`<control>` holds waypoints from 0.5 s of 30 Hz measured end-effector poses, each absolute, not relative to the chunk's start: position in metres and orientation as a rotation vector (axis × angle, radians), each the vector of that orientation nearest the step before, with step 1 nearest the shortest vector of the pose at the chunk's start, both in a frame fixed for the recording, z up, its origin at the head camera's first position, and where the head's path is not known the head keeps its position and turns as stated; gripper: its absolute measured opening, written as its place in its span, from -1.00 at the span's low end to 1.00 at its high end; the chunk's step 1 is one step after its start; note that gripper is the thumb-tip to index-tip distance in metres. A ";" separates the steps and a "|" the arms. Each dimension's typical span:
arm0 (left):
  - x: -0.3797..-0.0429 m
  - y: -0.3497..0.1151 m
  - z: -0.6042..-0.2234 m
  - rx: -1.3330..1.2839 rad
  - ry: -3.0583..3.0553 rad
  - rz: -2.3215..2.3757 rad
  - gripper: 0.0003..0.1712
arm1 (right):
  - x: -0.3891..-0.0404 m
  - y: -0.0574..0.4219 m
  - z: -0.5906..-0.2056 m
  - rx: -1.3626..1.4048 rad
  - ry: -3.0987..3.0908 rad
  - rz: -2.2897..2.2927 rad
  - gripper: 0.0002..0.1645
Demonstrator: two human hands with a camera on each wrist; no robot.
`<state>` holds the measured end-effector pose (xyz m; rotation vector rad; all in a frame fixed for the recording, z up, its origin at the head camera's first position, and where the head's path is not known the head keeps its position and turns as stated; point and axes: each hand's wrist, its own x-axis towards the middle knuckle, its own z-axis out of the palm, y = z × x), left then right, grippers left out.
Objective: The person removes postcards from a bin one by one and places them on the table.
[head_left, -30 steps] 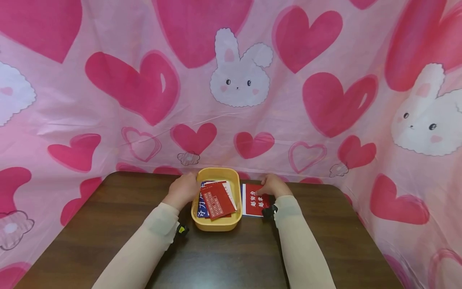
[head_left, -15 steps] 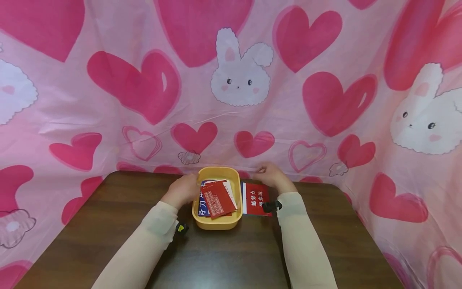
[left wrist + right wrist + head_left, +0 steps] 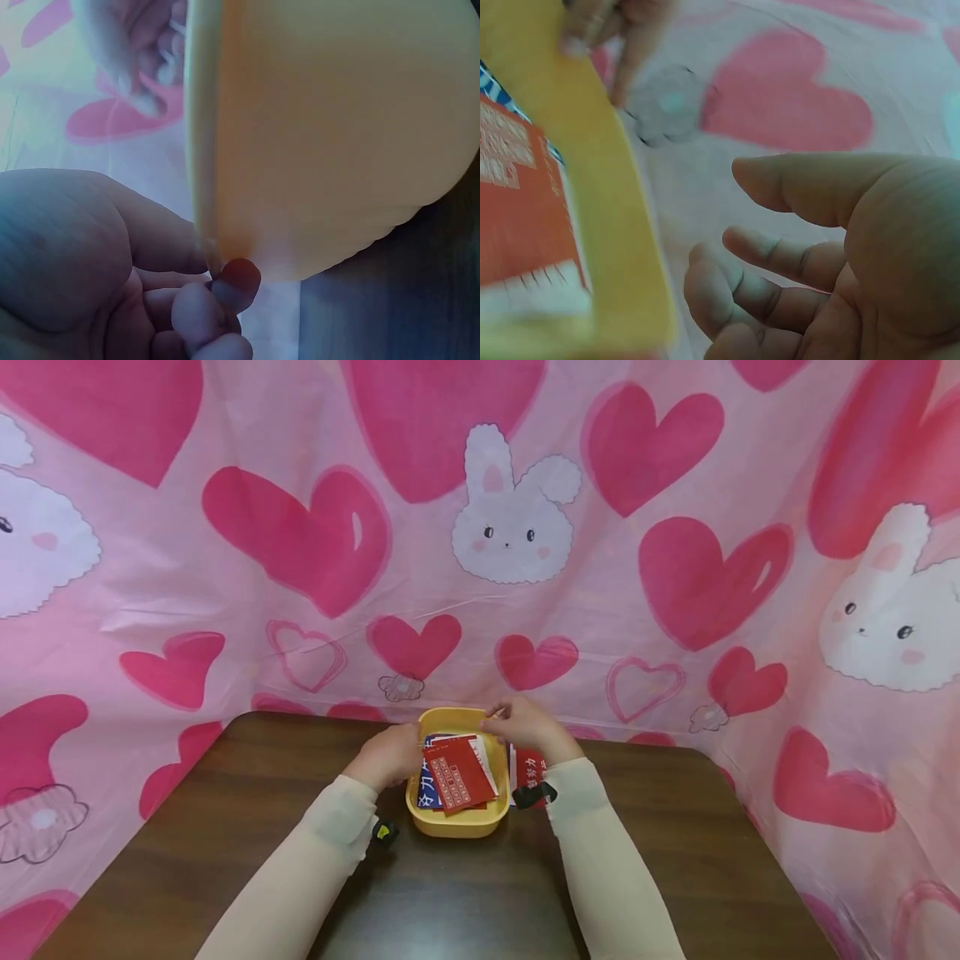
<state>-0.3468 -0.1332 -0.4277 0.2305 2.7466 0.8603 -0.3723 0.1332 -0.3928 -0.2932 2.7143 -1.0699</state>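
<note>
A yellow plastic bin (image 3: 459,828) stands near the back of the table with several printed cards in it. On top lies a red card (image 3: 456,772) with white markings; a blue card (image 3: 428,787) with white characters shows under its left side. My left hand (image 3: 387,755) pinches the bin's left rim between thumb and forefinger, as the left wrist view shows. Near the back right corner of the bin is my right hand (image 3: 525,728). In the right wrist view its thumb and loosely bent fingers (image 3: 761,251) are parted, with nothing between them.
Just right of the bin, another red card (image 3: 531,770) with white characters and a white strip lies on the dark wooden table (image 3: 450,893), partly hidden by the right wrist. A pink cloth (image 3: 420,577) with hearts and rabbits hangs behind the table.
My right hand has lifted from the red card on the table and moved left to the bin's back right corner. The left hand keeps its place at the left rim.
</note>
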 end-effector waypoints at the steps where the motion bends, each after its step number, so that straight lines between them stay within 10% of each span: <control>1: -0.348 -0.133 -0.428 0.229 2.744 0.860 -0.44 | -0.373 0.124 -0.394 -0.302 2.701 -1.062 -0.53; 15: -0.348 -0.133 -0.433 0.233 2.721 0.903 -0.63 | -0.384 0.053 -0.429 -0.350 2.932 -0.527 -0.42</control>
